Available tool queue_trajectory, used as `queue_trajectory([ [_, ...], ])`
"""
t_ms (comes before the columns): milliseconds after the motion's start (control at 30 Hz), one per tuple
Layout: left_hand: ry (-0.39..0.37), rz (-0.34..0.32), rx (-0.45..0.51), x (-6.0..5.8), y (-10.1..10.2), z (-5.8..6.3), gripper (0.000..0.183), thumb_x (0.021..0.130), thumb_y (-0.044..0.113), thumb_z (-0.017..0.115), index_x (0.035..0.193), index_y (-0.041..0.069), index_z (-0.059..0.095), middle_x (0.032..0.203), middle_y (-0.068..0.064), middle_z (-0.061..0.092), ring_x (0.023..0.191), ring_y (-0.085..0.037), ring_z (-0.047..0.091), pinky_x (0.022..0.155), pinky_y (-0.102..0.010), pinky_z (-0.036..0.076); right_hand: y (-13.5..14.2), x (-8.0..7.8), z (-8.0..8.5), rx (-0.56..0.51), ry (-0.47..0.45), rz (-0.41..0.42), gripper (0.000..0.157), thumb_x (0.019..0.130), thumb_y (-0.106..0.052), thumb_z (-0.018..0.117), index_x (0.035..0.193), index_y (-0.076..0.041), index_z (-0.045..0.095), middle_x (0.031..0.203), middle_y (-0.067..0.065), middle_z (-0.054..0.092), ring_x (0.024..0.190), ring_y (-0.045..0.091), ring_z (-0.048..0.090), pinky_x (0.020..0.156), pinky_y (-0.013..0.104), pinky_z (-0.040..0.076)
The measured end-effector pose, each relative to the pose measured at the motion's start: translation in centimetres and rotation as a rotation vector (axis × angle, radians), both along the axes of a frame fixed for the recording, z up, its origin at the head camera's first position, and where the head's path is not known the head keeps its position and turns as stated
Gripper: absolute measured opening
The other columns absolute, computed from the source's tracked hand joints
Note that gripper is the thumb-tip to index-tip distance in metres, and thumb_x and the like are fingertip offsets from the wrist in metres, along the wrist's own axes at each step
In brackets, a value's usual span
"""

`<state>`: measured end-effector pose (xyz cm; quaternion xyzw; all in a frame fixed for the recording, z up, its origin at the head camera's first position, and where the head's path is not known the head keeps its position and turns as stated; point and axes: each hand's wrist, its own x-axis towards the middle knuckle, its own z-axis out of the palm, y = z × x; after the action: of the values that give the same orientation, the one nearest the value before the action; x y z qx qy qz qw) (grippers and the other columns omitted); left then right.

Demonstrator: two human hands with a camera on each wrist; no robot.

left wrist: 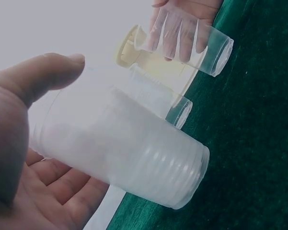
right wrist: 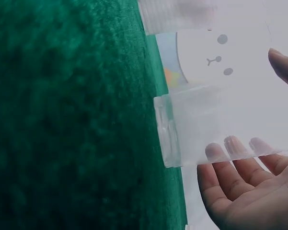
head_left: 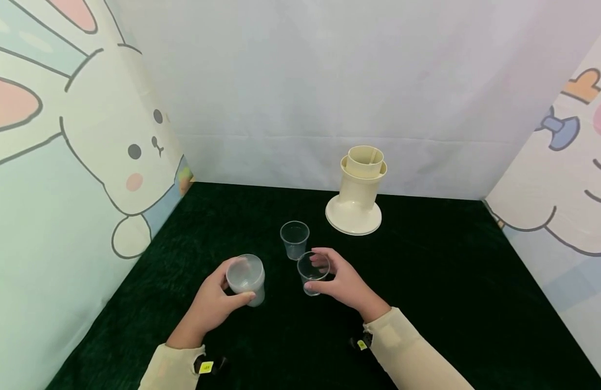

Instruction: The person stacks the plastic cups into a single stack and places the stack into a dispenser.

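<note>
Now, both hands are busy: the left hand (head_left: 216, 301) holds a stack (head_left: 246, 275) of clear cups, thumb across the near side, fingers curled round the back, and ridges low on its wall suggest several nested together. Over to the right hand (head_left: 341, 283), thumb in front and fingers behind, gripping a single cup (head_left: 311, 272) lightly round its wall; whether its base touches the cloth (head_left: 427, 260) I cannot tell. Just beyond that right grip, almost against the held cup, stands a spare cup (head_left: 295, 239), upright, and there's the first danger: a small outward drift of those fingers could knock it over. Further past the right fingers, off to their right, stands the cream stand (head_left: 357, 192), well apart and probably safe. Thin plastic looks the real risk, mind: squeeze too hard and a wall may buckle, hold too loosely and smooth sides may slip. As for the stack, a tilted left wrist might let inner cups slide, and bringing rims together off-centre could make them catch.
</note>
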<state>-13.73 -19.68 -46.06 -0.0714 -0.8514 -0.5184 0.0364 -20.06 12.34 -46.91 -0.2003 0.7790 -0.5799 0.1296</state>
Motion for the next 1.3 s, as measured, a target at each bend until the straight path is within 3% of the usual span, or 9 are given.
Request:
queue_trajectory([
  [133,0.000,-0.005,0.006,0.0,0.0,0.1,0.074,0.081,0.035,0.089,0.143,0.019,0.052,0.137,-0.003,0.058,0.120,-0.024,0.059,0.104,-0.055,0.046,0.0,0.0,0.0,-0.013,-0.004,0.011,0.082,0.085,-0.030,0.086,0.152,-0.013,0.043,0.143,0.009,0.057,0.128,0.023,0.056,0.112,0.052,0.039],
  [333,-0.003,-0.006,0.006,0.1,0.1,0.2,0.075,0.081,0.034,0.090,0.144,0.019,0.051,0.138,-0.004,0.058,0.122,-0.025,0.058,0.104,-0.055,0.046,0.1,-0.1,0.0,-0.043,0.001,0.014,0.075,0.086,-0.026,0.086,0.148,-0.019,0.046,0.144,0.010,0.056,0.130,0.024,0.055,0.113,0.052,0.039],
  [567,-0.010,-0.004,0.010,0.2,0.1,0.1,0.074,0.082,0.035,0.089,0.144,0.019,0.052,0.137,-0.004,0.059,0.120,-0.024,0.058,0.103,-0.054,0.046,0.1,0.1,-0.2,-0.028,0.001,-0.005,0.075,0.088,-0.031,0.084,0.149,-0.013,0.045,0.144,0.013,0.056,0.129,0.025,0.055,0.113,0.052,0.039],
  [933,-0.008,-0.007,0.000,0.1,0.0,0.1,0.073,0.082,0.035,0.089,0.143,0.019,0.052,0.136,-0.004,0.059,0.119,-0.024,0.058,0.103,-0.054,0.046,0.2,0.1,0.0,-0.033,0.018,-0.022,0.071,0.088,-0.029,0.084,0.147,-0.016,0.047,0.143,0.013,0.057,0.127,0.022,0.056,0.112,0.052,0.040],
  [1300,-0.009,-0.005,-0.004,0.2,-0.1,0.1,0.076,0.082,0.037,0.089,0.145,0.020,0.051,0.136,-0.003,0.058,0.120,-0.023,0.058,0.102,-0.054,0.047,0.1,0.7,1.5,-0.058,0.047,-0.017,0.066,0.089,-0.018,0.082,0.146,-0.020,0.048,0.144,0.017,0.056,0.130,0.023,0.055,0.112,0.051,0.040],
])
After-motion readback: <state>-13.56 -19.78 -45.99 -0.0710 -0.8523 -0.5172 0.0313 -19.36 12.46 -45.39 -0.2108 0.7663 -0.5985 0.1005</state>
